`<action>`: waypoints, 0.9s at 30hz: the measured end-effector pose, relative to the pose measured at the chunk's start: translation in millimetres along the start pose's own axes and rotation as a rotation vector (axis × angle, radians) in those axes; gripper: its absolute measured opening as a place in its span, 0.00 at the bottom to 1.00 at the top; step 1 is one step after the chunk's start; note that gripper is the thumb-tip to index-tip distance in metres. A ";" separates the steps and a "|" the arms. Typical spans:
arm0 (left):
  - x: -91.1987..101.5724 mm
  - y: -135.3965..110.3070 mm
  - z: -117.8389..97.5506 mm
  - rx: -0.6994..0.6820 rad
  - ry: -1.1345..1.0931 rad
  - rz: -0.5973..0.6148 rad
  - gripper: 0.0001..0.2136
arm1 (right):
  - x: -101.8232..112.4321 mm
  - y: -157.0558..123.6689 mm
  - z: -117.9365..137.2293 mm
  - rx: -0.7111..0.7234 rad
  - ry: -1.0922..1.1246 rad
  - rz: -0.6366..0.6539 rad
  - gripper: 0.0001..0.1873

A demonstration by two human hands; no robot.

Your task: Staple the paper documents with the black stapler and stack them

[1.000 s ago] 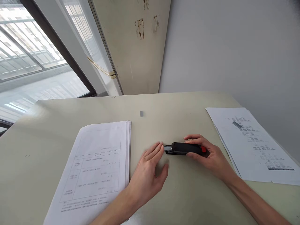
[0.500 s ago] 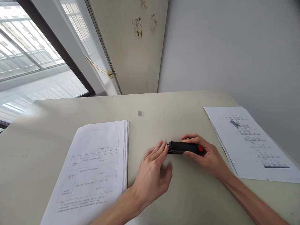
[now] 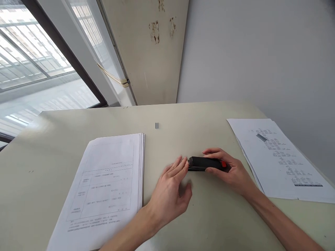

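One stapler [image 3: 208, 163] is held on the table [image 3: 188, 129] between thumb and fingers of the right hand [image 3: 231, 170]. Its near-left end is touched by the fingertips of the left hand [image 3: 170, 191], kept wide, thumb spread apart. It is flanked by a paper stack [image 3: 110, 174] and sheets [image 3: 277, 164].

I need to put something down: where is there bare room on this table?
Bare patches: beyond the stapler, between the small grey strip and the loose sheets; left of the paper stack, bar a tiny mark. Crowded: front centre, where the left hand is at one end of the stapler and the right hand holds the other.
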State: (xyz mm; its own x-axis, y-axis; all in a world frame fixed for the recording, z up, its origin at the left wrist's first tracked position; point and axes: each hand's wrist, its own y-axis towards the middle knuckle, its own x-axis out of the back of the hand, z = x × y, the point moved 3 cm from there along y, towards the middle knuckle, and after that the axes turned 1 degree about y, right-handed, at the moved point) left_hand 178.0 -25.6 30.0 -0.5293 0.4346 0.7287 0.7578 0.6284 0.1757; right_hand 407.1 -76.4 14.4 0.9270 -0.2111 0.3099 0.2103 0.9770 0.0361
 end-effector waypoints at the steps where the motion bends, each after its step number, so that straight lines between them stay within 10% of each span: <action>1: 3.1 -1.5 0.2 -0.001 0.017 0.013 0.30 | 0.0 -0.3 0.3 -0.001 -0.001 -0.001 0.14; 7: 44.8 -35.3 1.1 0.042 0.241 -0.059 0.34 | -1.3 -3.7 3.9 -0.025 -0.061 -0.020 0.15; 15: 113.3 -146.1 35.4 0.115 0.611 -0.066 0.43 | -1.9 -7.0 1.2 -0.073 -0.082 0.006 0.16; 20: 124.6 -192.0 58.6 0.184 0.645 -0.038 0.50 | -2.8 -8.1 3.6 -0.094 -0.098 -0.012 0.17; 27: 130.6 -194.6 57.2 0.126 0.680 -0.038 0.45 | -2.8 -9.5 2.1 -0.109 -0.091 -0.002 0.18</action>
State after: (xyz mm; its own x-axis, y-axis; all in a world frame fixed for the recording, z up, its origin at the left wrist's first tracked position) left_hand -60.3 -54.3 53.2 -0.1667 -0.0647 0.9839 0.6716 0.7231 0.1613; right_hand 401.9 -85.0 15.2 0.8955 -0.2043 0.3953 0.2490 0.9663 -0.0647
